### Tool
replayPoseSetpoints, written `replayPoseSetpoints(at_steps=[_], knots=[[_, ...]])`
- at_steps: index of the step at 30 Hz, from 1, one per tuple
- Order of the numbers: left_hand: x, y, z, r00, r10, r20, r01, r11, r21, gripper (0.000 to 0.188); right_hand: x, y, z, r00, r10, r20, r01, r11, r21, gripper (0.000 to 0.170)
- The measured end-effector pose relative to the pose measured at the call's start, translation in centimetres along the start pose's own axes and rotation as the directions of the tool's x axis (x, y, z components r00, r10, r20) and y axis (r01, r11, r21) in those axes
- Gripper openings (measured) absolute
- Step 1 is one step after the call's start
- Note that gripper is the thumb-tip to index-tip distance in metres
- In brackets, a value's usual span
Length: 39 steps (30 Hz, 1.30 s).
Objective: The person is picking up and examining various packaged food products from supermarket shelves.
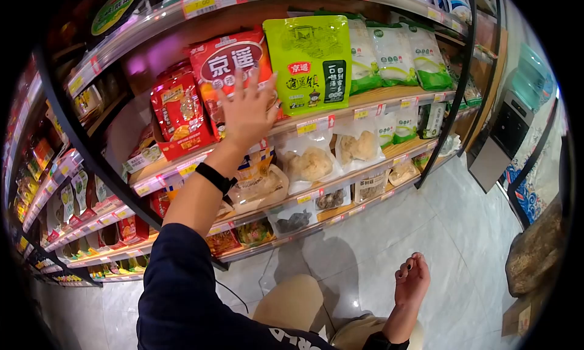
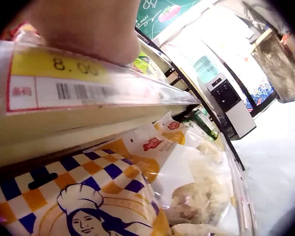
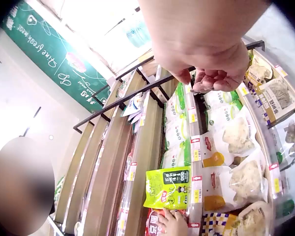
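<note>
My left hand (image 1: 248, 111), fingers spread, lies against the front of a large red food bag (image 1: 226, 56) standing on the shelf. Beside that bag on the right is an upright lime-green bag (image 1: 309, 67); on the left, a red display box of small red packets (image 1: 181, 109). The left wrist view shows only the wrist end of this hand (image 2: 88, 29), over a price tag reading 8.00 (image 2: 78, 69). Low on the right, away from the shelves, hangs my right hand (image 1: 412, 278) with loosely curled fingers and nothing in it.
White-and-green bags (image 1: 392, 55) line the same shelf. Below are clear bags of pale dried food (image 1: 310, 164) and a checkered bag (image 2: 78, 196). Black shelf posts (image 1: 97, 137) stand at either end. A water dispenser (image 1: 508, 131) and a brown stump-like object (image 1: 535, 252) are on the right.
</note>
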State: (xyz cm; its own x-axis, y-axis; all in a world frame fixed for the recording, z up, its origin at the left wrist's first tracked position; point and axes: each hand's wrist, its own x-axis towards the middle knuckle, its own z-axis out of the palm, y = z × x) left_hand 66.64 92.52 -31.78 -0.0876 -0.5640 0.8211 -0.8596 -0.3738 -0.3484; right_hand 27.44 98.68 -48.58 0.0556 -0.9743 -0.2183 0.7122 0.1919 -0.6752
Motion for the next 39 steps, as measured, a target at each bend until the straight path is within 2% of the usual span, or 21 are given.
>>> replayPoseSetpoints(at_steps=[3, 6, 7, 10, 11, 14, 16, 18, 19, 21, 22, 24, 26, 28, 29, 31, 32, 34, 35, 38, 39], knots=[[-2.1, 0.1, -0.1, 0.979, 0.165, 0.122, -0.164, 0.986, -0.023, 0.06, -0.4, 0.2, -0.2, 1.0, -0.01, 0.002, 0.01, 1.0, 0.027, 0.013], [-5.0, 0.0, 0.1, 0.964, 0.227, 0.14, -0.211, 0.97, -0.125, 0.062, -1.3, 0.4, 0.3, 1.0, 0.012, 0.017, -0.012, 0.999, 0.043, 0.013], [-6.0, 0.1, -0.3, 0.962, 0.221, 0.161, -0.195, 0.967, -0.162, 0.061, -1.5, 0.5, 0.2, 0.998, 0.017, 0.067, -0.019, 0.999, 0.036, 0.012], [-9.2, 0.3, -2.7, 0.904, 0.322, 0.282, -0.222, 0.916, -0.334, 0.061, -2.1, 0.7, -0.1, 0.997, 0.01, 0.072, -0.011, 1.0, 0.018, 0.011], [-9.8, 0.3, -4.2, 0.896, 0.418, 0.146, -0.345, 0.866, -0.362, 0.051, -2.3, 0.7, -0.2, 0.998, 0.004, 0.067, -0.005, 1.0, 0.014, 0.011], [-9.9, -0.3, -10.9, 0.752, 0.549, 0.364, -0.2, 0.717, -0.668, 0.034, -2.5, 0.5, -0.1, 0.999, -0.024, 0.042, 0.024, 1.0, -0.001, 0.012], [-9.3, -0.6, -16.2, 0.798, 0.59, 0.121, -0.279, 0.54, -0.794, 0.019, -2.6, 0.4, 0.1, 0.998, -0.019, 0.058, 0.018, 1.0, 0.011, 0.012], [-9.0, -1.2, -21.0, 0.695, 0.717, -0.048, -0.49, 0.424, -0.762, 0.014, -2.3, 0.7, 0.3, 0.998, 0.0, 0.067, -0.001, 1.0, 0.017, 0.011], [-9.0, -1.4, -22.7, 0.662, 0.739, -0.124, -0.533, 0.347, -0.772, 0.012, -2.1, 0.8, 0.4, 0.996, 0.01, 0.089, -0.012, 1.0, 0.016, 0.011], [-9.1, -1.1, -25.4, 0.728, 0.653, -0.209, -0.396, 0.151, -0.906, 0.011, -2.0, 1.1, 0.7, 0.995, 0.025, 0.1, -0.026, 1.0, 0.01, 0.011], [-9.3, -0.5, -26.6, 0.775, 0.599, -0.2, -0.326, 0.109, -0.939, 0.012, -1.9, 1.2, 0.9, 0.994, 0.03, 0.109, -0.031, 0.999, 0.006, 0.011], [-9.4, 1.1, -28.8, 0.862, 0.502, -0.076, -0.171, 0.146, -0.974, 0.019, -2.0, 1.2, 1.3, 0.992, 0.032, 0.126, -0.035, 0.999, 0.021, 0.012], [-9.9, 1.6, -29.6, 0.898, 0.439, 0.04, -0.053, 0.197, -0.979, 0.02, -2.1, 1.2, 1.8, 0.985, 0.03, 0.172, -0.037, 0.999, 0.037, 0.012], [-9.8, 1.7, -29.0, 0.877, 0.474, -0.077, -0.169, 0.156, -0.973, 0.02, -2.2, 1.3, 2.3, 0.982, 0.035, 0.187, -0.045, 0.998, 0.048, 0.012], [-9.3, 1.4, -27.7, 0.814, 0.524, -0.249, -0.334, 0.072, -0.94, 0.02, -2.3, 1.3, 2.3, 0.983, 0.042, 0.181, -0.051, 0.997, 0.049, 0.012], [-9.4, 1.2, -27.1, 0.705, 0.594, -0.388, -0.459, -0.036, -0.888, 0.019, -2.1, 1.4, 2.0, 0.984, 0.045, 0.173, -0.053, 0.998, 0.037, 0.013], [-9.8, 0.6, -27.5, 0.683, 0.634, -0.362, -0.434, -0.046, -0.9, 0.018, -2.1, 1.3, 1.9, 0.985, 0.044, 0.169, -0.051, 0.998, 0.039, 0.013], [-10.0, 0.7, -27.8, 0.686, 0.649, -0.329, -0.38, -0.065, -0.922, 0.017, -2.1, 1.3, 1.7, 0.986, 0.044, 0.163, -0.052, 0.998, 0.046, 0.013], [-10.0, 1.1, -27.9, 0.712, 0.624, -0.323, -0.355, -0.078, -0.932, 0.017, -2.3, 1.2, 1.9, 0.986, 0.038, 0.164, -0.048, 0.997, 0.055, 0.014], [-11.4, 3.3, -28.0, 0.838, 0.426, -0.34, -0.38, 0.011, -0.925, 0.017, -2.5, 1.0, 1.7, 0.987, 0.035, 0.159, -0.045, 0.997, 0.063, 0.014], [-11.7, 3.4, -28.0, 0.843, 0.41, -0.348, -0.387, 0.014, -0.922, 0.017, -2.8, 0.9, 1.8, 0.99, 0.029, 0.136, -0.038, 0.997, 0.061, 0.014]])
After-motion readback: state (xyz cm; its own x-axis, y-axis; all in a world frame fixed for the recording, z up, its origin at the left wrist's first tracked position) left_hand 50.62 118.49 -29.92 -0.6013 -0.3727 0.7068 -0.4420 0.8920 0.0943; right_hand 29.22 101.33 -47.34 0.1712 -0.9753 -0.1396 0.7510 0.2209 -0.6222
